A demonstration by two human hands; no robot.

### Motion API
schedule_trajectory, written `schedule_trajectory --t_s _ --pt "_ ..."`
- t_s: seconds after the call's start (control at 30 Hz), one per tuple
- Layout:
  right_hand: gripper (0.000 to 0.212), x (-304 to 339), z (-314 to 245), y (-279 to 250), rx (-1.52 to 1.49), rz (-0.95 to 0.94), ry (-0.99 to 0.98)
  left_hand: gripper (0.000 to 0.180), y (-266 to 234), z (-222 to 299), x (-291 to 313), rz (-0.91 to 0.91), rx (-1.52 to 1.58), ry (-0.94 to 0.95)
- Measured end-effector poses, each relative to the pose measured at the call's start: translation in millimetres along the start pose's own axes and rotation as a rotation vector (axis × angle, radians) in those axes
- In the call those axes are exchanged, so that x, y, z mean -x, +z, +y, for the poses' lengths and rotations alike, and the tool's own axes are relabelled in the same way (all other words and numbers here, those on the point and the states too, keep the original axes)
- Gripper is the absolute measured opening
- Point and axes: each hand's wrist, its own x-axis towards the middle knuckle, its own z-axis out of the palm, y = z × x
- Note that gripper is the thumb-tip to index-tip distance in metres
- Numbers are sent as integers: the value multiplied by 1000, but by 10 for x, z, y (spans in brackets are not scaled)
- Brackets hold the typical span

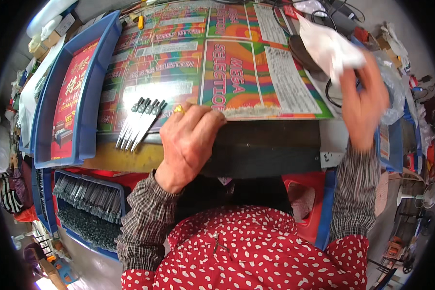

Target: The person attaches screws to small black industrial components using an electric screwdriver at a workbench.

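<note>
My left hand (pixel 189 140) rests at the near edge of a colourful printed sheet (pixel 198 72) on the table. Its fingers are curled, and what they hold, if anything, is hidden; a gold ring shows on one finger. To its left lie several slim silver-white sticks with black tips (pixel 140 123), side by side at a slant. Raised at the right side of the table, my right hand (pixel 365 99) grips a crumpled white cloth or paper (pixel 328 46). Both the hand and the white piece are smeared by motion.
At the left stands a long blue tray (pixel 89 140) with a red printed sheet inside. Below the table edge, a blue bin (pixel 125 193) holds many clear sticks and black parts. A yellow-handled tool (pixel 140 22) and black cables (pixel 329 92) lie farther off.
</note>
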Motion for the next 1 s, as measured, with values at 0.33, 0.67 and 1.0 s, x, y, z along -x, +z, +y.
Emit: schedule_trajectory --t_s 0.33,0.67,1.0 --pt "31 1013 -566 182 -88 -91 -261 8 -75 17 -155 -27 53 -66" --pt "23 951 -1015 815 5 -314 -298 6 -232 11 -301 -111 95 -110" --pt "51 977 -1166 1201 -105 -433 -167 9 -241 -10 -291 -300 88 -73"
